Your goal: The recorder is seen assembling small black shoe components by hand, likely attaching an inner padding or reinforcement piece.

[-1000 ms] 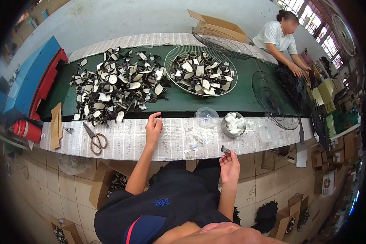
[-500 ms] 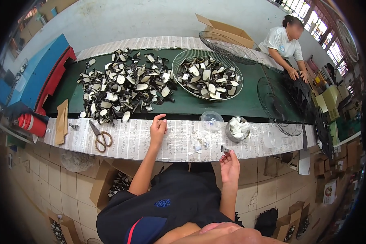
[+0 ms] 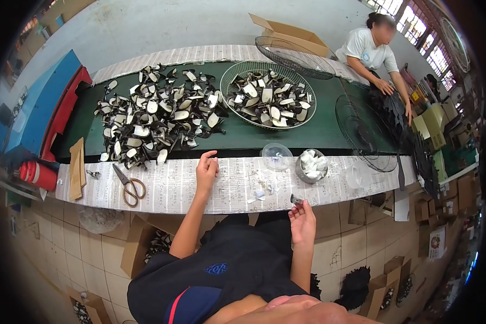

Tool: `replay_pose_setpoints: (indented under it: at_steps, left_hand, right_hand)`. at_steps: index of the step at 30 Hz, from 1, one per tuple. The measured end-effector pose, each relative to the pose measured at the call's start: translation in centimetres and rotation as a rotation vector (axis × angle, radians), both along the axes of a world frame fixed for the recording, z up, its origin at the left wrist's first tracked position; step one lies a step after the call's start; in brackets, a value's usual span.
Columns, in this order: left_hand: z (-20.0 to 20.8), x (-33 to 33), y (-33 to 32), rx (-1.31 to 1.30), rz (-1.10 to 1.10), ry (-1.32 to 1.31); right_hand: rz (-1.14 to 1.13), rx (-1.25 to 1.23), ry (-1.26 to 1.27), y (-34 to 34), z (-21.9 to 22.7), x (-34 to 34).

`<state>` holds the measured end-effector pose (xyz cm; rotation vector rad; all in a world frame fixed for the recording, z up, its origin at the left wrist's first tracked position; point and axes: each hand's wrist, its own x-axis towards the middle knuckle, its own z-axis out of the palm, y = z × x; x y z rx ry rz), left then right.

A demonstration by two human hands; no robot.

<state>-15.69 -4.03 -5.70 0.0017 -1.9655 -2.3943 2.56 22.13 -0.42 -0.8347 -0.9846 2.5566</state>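
My right hand [image 3: 302, 222] is closed, its fingertips pinching a small dark piece with a greyish face [image 3: 296, 199] over the table's near edge. It looks like a shoe heel, though it is too small to be sure. Farther left, my left hand [image 3: 206, 174] is above the paper-covered table edge [image 3: 173, 186] with its fingers curled in. What those fingers hold, if anything, does not show. Between and beyond my hands are pale scraps [image 3: 261, 193], a clear plastic dish [image 3: 277, 156] and a metal bowl [image 3: 311, 166] full of white wads.
Heel-like black pieces with cream faces [image 3: 156, 110] cover the green belt [image 3: 200, 144] and fill a wire basket [image 3: 225, 89]. Scissors [image 3: 129, 188], brown card strips [image 3: 77, 170] and a red cylinder [image 3: 38, 175] lie left. A co-worker [image 3: 372, 51] handles black material at far right.
The whole view has shifted slightly, moving the table things left and up. My right hand keeps hold of its small piece. The co-worker's hands have moved apart over the black material.
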Motion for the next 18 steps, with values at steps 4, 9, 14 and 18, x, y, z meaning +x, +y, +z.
replay_pose_setpoints:
  at_steps: [4,9,14,18]
  left_hand:
    - [-0.1,-0.1,-0.1,-0.001,0.005,-0.006]
    - [0.1,0.0,-0.3,-0.011,0.017,-0.008]
    - [-0.2,-0.4,-0.4,0.043,0.062,0.001]
    - [0.0,-0.6,-0.3,0.063,0.079,-0.03]
  right_hand:
    - [-0.016,0.0,-0.018,0.3,-0.3,-0.1]
    - [0.015,-0.012,-0.028,0.6,-0.3,-1.6]
    - [0.084,-0.006,0.012,1.1,-0.4,-3.4]
    - [0.074,-0.008,-0.015,1.2,0.1,-4.5]
